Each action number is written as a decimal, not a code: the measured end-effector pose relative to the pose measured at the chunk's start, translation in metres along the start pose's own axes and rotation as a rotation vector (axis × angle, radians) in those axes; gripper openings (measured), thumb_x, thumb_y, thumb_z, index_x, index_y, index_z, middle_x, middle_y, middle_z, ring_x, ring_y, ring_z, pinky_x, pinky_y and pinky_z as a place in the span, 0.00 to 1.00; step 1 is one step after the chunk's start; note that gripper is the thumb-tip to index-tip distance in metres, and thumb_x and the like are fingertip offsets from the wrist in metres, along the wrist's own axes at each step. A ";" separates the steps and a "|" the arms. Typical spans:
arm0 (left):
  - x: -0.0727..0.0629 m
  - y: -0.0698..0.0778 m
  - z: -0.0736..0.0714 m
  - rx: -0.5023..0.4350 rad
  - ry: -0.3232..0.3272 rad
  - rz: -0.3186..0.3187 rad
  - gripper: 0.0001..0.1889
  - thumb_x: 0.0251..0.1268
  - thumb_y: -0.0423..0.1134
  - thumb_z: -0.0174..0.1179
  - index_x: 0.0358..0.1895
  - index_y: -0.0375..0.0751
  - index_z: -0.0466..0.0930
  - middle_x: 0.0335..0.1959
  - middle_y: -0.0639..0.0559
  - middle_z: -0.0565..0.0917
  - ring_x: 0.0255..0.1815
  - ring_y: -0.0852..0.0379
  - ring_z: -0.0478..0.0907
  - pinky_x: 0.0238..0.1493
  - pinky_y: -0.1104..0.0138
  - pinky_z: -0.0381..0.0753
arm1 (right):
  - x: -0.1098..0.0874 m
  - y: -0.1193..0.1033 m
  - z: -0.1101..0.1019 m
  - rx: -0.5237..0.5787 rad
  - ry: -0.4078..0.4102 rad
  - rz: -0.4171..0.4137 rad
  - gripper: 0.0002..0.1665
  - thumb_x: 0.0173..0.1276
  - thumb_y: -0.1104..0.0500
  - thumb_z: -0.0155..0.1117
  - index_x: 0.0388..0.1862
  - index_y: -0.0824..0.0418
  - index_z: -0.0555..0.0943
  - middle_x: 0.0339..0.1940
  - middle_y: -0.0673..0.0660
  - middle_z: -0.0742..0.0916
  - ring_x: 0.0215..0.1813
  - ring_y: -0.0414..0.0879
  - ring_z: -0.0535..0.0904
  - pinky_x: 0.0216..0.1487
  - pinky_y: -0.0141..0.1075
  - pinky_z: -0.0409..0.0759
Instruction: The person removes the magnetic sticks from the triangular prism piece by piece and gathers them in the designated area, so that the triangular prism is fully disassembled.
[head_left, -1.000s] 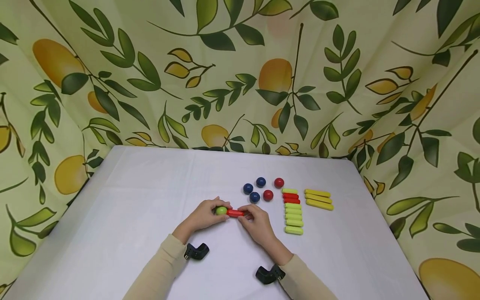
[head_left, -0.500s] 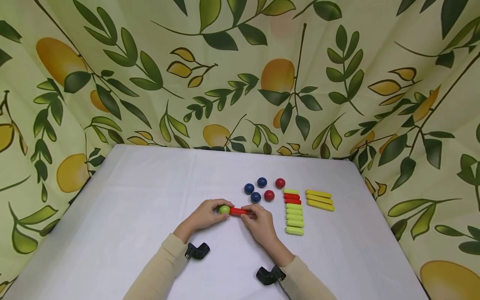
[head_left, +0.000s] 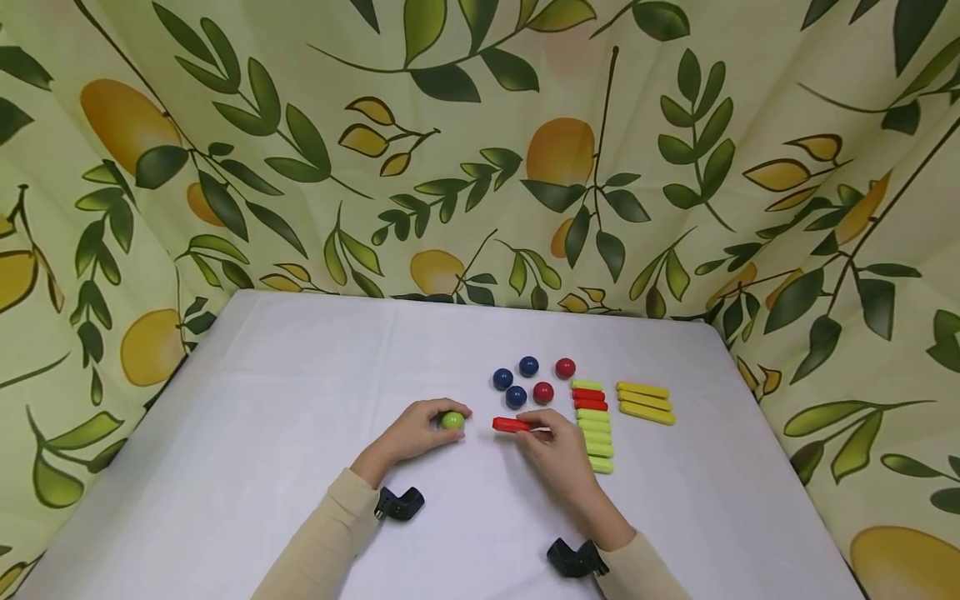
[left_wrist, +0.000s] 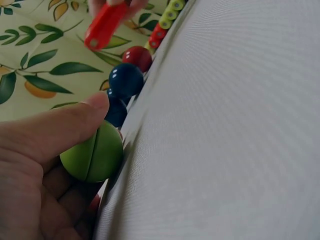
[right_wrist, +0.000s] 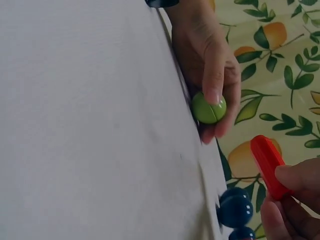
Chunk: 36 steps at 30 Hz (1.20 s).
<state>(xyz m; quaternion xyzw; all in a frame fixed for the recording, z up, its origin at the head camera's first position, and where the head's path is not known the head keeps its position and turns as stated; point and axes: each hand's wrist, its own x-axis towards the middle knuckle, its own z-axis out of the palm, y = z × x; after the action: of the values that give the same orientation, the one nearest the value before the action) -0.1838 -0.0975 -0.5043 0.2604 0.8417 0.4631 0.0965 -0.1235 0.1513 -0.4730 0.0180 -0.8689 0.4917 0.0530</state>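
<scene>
My left hand (head_left: 416, 429) holds a green ball (head_left: 452, 421) on the white table, thumb and fingers curled about it. In the left wrist view a seam line runs across the green ball (left_wrist: 95, 152). My right hand (head_left: 558, 450) pinches one end of a red stick (head_left: 511, 425) between thumb and fingers. The free end of the red stick (right_wrist: 268, 162) points left toward the ball, with a gap between the two. Behind the hands lie several blue balls (head_left: 503, 379) and two red balls (head_left: 543, 392).
A column of short light-green sticks (head_left: 596, 425) and red sticks (head_left: 590, 400) lies right of the balls, partly behind my right hand. Three longer yellow sticks (head_left: 645, 402) lie farther right. A leaf-patterned curtain (head_left: 480, 167) surrounds the white table (head_left: 315, 350).
Earlier the red stick's end touched the green ball. My right hand has drawn the stick away to the right, so they are apart. The left hand keeps its hold on the ball.
</scene>
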 end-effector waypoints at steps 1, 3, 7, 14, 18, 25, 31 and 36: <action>0.000 0.000 0.000 0.005 0.001 0.007 0.17 0.58 0.44 0.66 0.51 0.48 0.81 0.51 0.57 0.83 0.55 0.56 0.76 0.61 0.59 0.72 | -0.003 0.001 -0.007 -0.012 -0.010 0.015 0.13 0.57 0.65 0.70 0.43 0.56 0.85 0.41 0.51 0.86 0.43 0.44 0.81 0.43 0.29 0.83; 0.000 0.000 -0.001 0.011 0.005 0.019 0.17 0.58 0.43 0.66 0.51 0.47 0.81 0.51 0.56 0.83 0.55 0.56 0.77 0.60 0.60 0.72 | -0.009 0.005 -0.021 -0.051 -0.015 0.032 0.14 0.56 0.65 0.71 0.43 0.57 0.85 0.41 0.51 0.86 0.43 0.45 0.81 0.42 0.29 0.82; -0.001 0.001 -0.003 0.024 0.003 0.028 0.17 0.58 0.42 0.66 0.51 0.46 0.81 0.51 0.55 0.83 0.55 0.56 0.77 0.60 0.61 0.73 | -0.024 0.018 -0.050 -0.156 0.009 0.042 0.15 0.54 0.66 0.72 0.42 0.58 0.84 0.40 0.53 0.86 0.41 0.44 0.81 0.40 0.26 0.82; -0.004 0.003 -0.005 0.017 -0.002 0.021 0.17 0.58 0.42 0.65 0.52 0.46 0.81 0.51 0.55 0.83 0.55 0.55 0.77 0.60 0.60 0.73 | -0.048 0.037 -0.081 -0.259 0.019 0.042 0.14 0.53 0.67 0.72 0.40 0.57 0.84 0.40 0.51 0.86 0.38 0.38 0.81 0.40 0.27 0.81; -0.003 0.003 -0.005 0.010 0.001 0.032 0.17 0.59 0.42 0.65 0.52 0.46 0.81 0.51 0.55 0.83 0.54 0.55 0.77 0.60 0.60 0.73 | -0.054 0.043 -0.086 -0.285 -0.002 0.085 0.14 0.55 0.66 0.71 0.40 0.57 0.83 0.39 0.50 0.86 0.38 0.38 0.79 0.40 0.27 0.80; -0.002 0.002 -0.003 0.005 -0.006 0.039 0.16 0.59 0.42 0.65 0.52 0.47 0.81 0.51 0.55 0.83 0.54 0.55 0.77 0.60 0.60 0.73 | -0.053 0.050 -0.086 -0.330 -0.002 0.119 0.14 0.55 0.66 0.71 0.41 0.59 0.82 0.38 0.51 0.83 0.39 0.42 0.78 0.39 0.27 0.79; -0.001 0.000 -0.001 0.008 -0.003 0.050 0.16 0.59 0.43 0.65 0.51 0.49 0.81 0.51 0.56 0.83 0.54 0.56 0.77 0.59 0.60 0.73 | -0.051 0.053 -0.084 -0.406 0.025 0.135 0.14 0.54 0.64 0.71 0.40 0.62 0.80 0.35 0.54 0.80 0.37 0.43 0.75 0.36 0.28 0.77; 0.000 0.000 0.000 0.004 -0.005 0.043 0.16 0.59 0.42 0.65 0.51 0.49 0.81 0.51 0.56 0.83 0.54 0.56 0.76 0.60 0.59 0.73 | -0.054 0.049 -0.086 -0.433 0.050 0.117 0.18 0.55 0.62 0.71 0.45 0.62 0.78 0.40 0.55 0.80 0.42 0.46 0.77 0.44 0.39 0.80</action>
<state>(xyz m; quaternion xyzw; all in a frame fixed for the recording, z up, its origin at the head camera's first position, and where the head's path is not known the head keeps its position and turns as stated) -0.1834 -0.0972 -0.5041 0.2800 0.8366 0.4625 0.0882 -0.0674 0.2489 -0.4764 -0.0564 -0.9523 0.2961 0.0486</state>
